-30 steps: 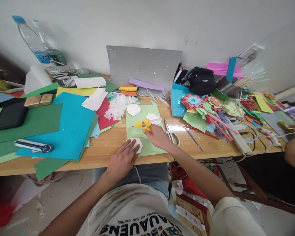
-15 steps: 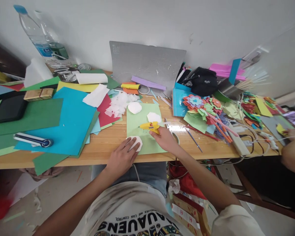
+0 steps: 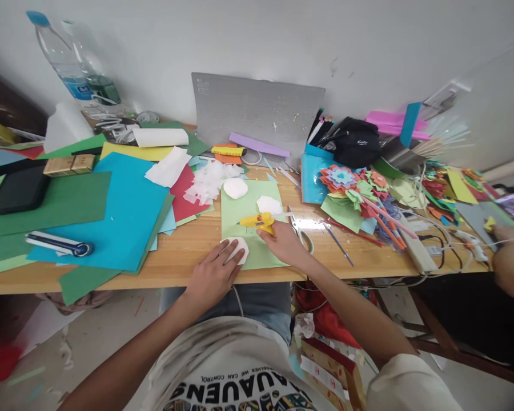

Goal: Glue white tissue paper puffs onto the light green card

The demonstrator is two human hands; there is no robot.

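My right hand (image 3: 284, 242) grips a yellow glue gun (image 3: 255, 221), its nozzle pointing left over a light green paper sheet (image 3: 251, 222) on the wooden table (image 3: 188, 260). My left hand (image 3: 212, 275) presses flat on a white paper piece (image 3: 238, 247) at the sheet's near left corner. Two more white paper pieces lie on the sheet, one (image 3: 235, 188) at the far left and one (image 3: 268, 204) just beyond the glue gun.
Scissors (image 3: 300, 231) lie right of my right hand. Coloured paper sheets (image 3: 120, 211) cover the table's left side, with a blue cutter (image 3: 57, 244). A grey cutting mat (image 3: 257, 114) leans on the wall. Paper flowers (image 3: 346, 188) and cables lie right. Another person's hand (image 3: 512, 260) is at far right.
My right hand with the glue gun shifted slightly right and nearer along the green sheet. My left hand stayed on the white piece.
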